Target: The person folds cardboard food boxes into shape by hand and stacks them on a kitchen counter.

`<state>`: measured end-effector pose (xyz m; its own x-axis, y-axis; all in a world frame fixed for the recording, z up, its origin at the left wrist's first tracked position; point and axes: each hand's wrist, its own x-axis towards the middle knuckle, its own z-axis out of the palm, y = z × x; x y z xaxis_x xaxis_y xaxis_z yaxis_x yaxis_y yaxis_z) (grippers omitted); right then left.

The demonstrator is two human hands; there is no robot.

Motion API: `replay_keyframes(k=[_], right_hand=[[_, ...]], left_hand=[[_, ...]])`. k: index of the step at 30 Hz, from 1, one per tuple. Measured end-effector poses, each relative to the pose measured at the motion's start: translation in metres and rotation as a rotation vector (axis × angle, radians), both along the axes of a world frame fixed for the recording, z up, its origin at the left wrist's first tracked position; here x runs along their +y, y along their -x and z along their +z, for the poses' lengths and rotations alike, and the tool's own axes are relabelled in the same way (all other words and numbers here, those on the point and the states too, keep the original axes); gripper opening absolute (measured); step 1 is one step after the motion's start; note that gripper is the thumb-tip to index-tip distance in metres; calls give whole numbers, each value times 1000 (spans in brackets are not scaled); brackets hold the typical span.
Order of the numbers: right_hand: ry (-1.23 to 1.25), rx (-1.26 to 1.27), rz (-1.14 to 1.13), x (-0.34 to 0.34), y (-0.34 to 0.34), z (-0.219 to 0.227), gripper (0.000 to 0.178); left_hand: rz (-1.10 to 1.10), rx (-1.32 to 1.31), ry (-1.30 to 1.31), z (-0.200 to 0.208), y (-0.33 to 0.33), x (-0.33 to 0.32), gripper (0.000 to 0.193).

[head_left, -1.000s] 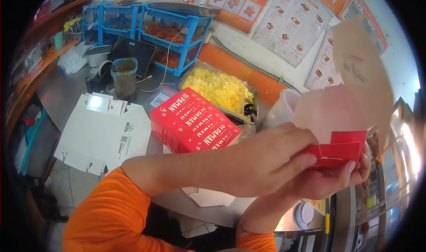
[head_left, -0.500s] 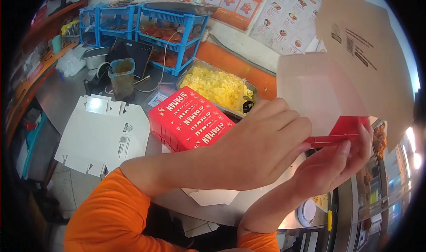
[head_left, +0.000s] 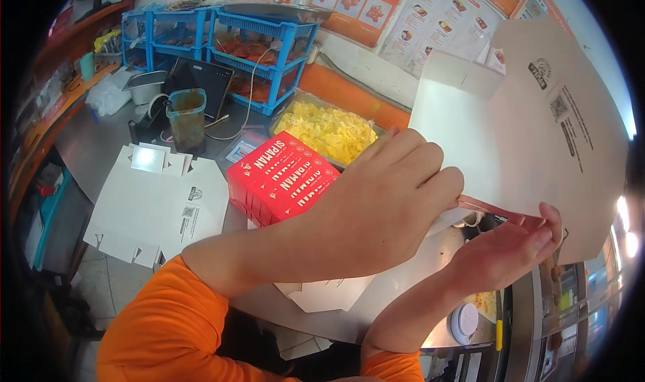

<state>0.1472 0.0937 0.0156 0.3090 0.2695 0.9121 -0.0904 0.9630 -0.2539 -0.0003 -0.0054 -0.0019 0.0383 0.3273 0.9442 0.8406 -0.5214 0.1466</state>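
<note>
Raised at the right is a partly folded cardboard food box (head_left: 450, 120), white inside, with a red edge along its near side and its printed lid (head_left: 571, 147) standing open. My left hand (head_left: 403, 204) is closed on the red near edge, fingers bent and knuckles up. At the right end of that edge, my right hand (head_left: 507, 251) grips a corner between curled fingers and thumb. The lower part of the box is hidden behind both hands. Beyond my left forearm sits a stack of finished red boxes (head_left: 282, 174).
A flat white box blank (head_left: 154, 207) lies on the left of the metal table, another blank (head_left: 322, 298) under my left forearm. A tray of yellow food (head_left: 322, 130), a brown-stained container (head_left: 186, 120), a tablet (head_left: 198, 86) and blue racks (head_left: 265, 59) stand behind.
The held box has tilted, with its lid lower and more of its white inside showing. Its red corner panel has turned to a thin edge between my hands. Both hands have shifted slightly.
</note>
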Motion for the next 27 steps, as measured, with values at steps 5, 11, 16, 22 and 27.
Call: replay_keyframes(k=[5,11,16,22,27], right_hand=[[-84,55,58,9,-9,-5,31],[-146,251,95,8,-4,-4,31],[-183,267,-7,2,-6,-2,30],[-172,163,-120,-1,-6,-4,30],[-165,-37,85,-2,-8,-7,34]], left_hand=[[-1,-88,11,2,-2,-7,15],[-92,-70,-6,4,-2,-11,17],[-35,17,-27,6,-3,-12,13],[-83,-16,-42,4,-2,-9,19],[-64,-34,12,5,0,-10,14]])
